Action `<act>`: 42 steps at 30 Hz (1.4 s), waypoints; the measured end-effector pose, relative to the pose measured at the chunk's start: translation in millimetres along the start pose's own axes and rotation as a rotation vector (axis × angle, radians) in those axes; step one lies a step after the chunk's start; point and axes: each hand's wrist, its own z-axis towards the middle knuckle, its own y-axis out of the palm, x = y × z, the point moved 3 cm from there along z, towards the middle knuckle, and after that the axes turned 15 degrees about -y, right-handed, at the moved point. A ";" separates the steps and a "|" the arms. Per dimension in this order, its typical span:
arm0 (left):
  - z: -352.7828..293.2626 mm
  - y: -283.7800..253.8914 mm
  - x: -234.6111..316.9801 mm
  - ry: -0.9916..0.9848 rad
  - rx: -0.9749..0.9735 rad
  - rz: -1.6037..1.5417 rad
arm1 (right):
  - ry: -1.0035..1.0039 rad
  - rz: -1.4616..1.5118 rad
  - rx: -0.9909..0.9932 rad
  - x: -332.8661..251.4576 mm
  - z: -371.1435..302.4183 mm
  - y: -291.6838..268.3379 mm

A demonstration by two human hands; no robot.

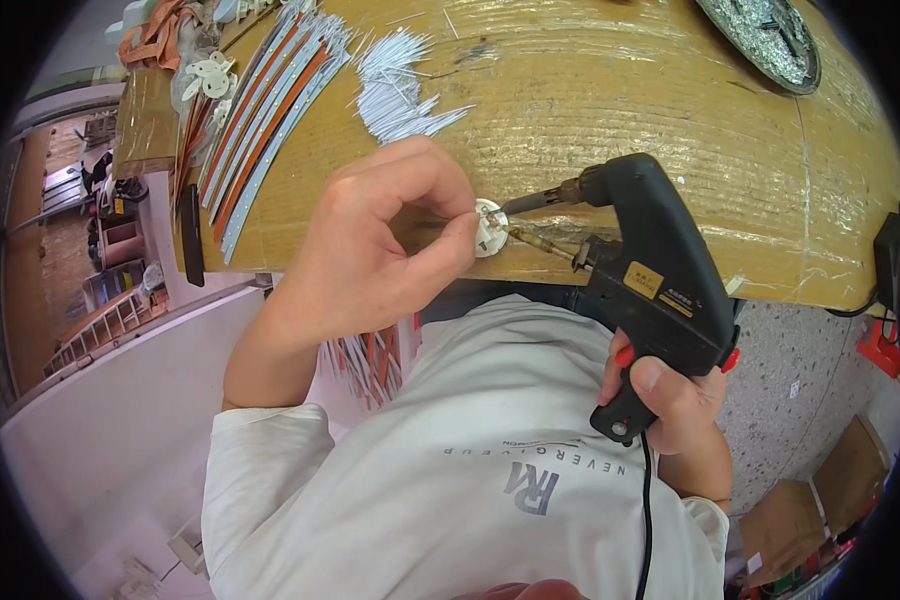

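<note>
My right hand point(675, 400) is closed around the grip of a black soldering gun point(660, 260). From its front, a metal solder feed tube and a heating tip reach left, and both end at a small round white plastic piece point(493, 236) near the table's front edge. My left hand point(380, 235) is pinched, thumb against forefinger, right at the left side of this piece. What lies between those fingertips is hidden. Beyond my left hand, a pile of short white wires point(395, 80) lies on the table.
Long white and orange LED strips point(270, 130) lie at the table's left. Behind them are white plastic parts point(210, 75) and an orange bundle point(155, 35). A round dish of silvery scraps point(760, 35) sits far right. The gun's black cord point(647, 520) hangs over my shirt.
</note>
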 end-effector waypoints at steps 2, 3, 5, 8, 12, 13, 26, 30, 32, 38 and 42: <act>-0.3 0.4 -0.2 0.017 0.012 0.004 | -0.058 0.078 0.106 -1.7 -0.8 1.8; -0.3 1.0 -0.6 0.017 0.013 0.003 | -0.058 0.076 0.106 -2.5 -0.6 3.1; 0.0 2.2 -1.9 0.011 0.013 -0.017 | -0.111 0.077 0.158 -6.3 -0.3 2.9; -0.9 1.5 -2.8 0.013 0.018 -0.019 | -0.100 0.083 0.171 -6.7 -0.2 3.6; -1.6 2.3 -4.5 0.030 0.021 -0.042 | -0.100 0.088 0.166 -5.8 0.1 3.9; -1.7 2.2 -4.1 0.033 0.021 -0.037 | -0.109 0.089 0.167 -4.1 -0.6 3.4; -15.5 8.6 -6.6 0.040 0.125 -0.056 | -0.161 -0.025 -0.004 -6.8 4.3 4.7; -21.1 12.1 -11.8 -0.017 0.163 -0.141 | -0.251 -0.009 -0.031 -17.8 21.2 29.1; -22.2 14.1 -17.2 -0.051 0.186 -0.211 | -0.311 -0.028 -0.100 -19.4 30.7 40.6; -21.5 17.1 -22.2 0.006 0.233 -0.198 | -0.433 -0.029 -0.159 -12.7 50.5 64.0; -19.2 13.6 -18.1 0.112 0.323 -0.133 | -0.443 -0.068 -0.135 -13.5 52.8 66.0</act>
